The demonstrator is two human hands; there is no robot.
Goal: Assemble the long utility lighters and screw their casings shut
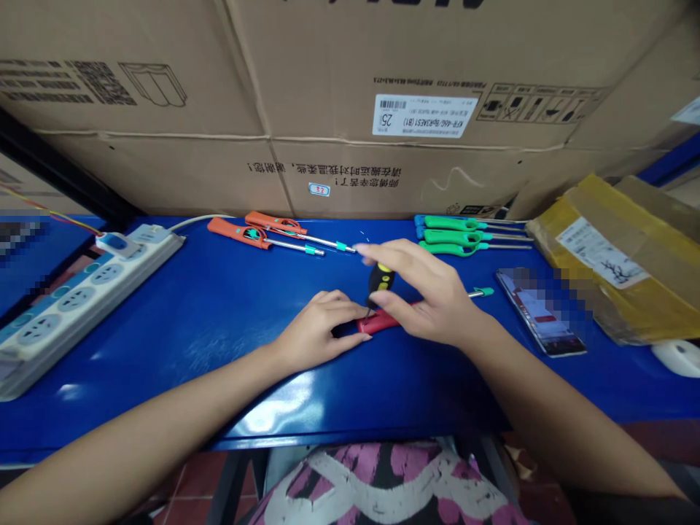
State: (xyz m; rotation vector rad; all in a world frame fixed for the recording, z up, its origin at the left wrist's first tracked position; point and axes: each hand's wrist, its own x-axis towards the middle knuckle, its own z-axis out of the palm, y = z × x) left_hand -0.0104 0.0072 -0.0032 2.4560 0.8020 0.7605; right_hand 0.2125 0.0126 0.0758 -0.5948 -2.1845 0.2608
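Observation:
My left hand (320, 328) rests on the blue table (208, 313), its fingers closed on the near end of a red lighter (378, 321) lying flat. My right hand (424, 292) is just right of it, thumb and fingers around a small black and yellow screwdriver (379, 279) held upright. The screwdriver's tip points down at the red lighter's end. The lighter's metal rod with a green tip (483, 292) sticks out to the right past my right hand.
Two orange lighters (262, 230) lie at the back centre and three green ones (451, 235) at the back right. A white power strip (71, 299) lies at the left, a phone (539, 312), a yellow parcel (617, 255) and a white mouse (681, 356) at the right. Cardboard boxes (339, 95) wall the back.

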